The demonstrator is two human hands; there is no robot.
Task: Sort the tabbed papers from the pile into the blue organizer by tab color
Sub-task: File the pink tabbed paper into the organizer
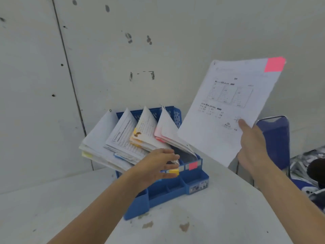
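Pretty far along, I'd say: the blue organizer point(168, 192) already holds four leaning stacks point(123, 138). Right hand point(249, 138) pinches a pink-tabbed sheet point(228, 103) up right of the organizer, not filed yet. Left hand point(158, 166) hovers over its front, fingers straight, holding nothing. The pile's out of view.

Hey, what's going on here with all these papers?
A person is filing papers. Their right hand holds up a printed sheet with a pink tab at its corner, to the right of the blue organizer on the table. The left hand reaches with straight fingers toward the rightmost stack, whose papers carry pink tabs. The sheet is not yet filed.
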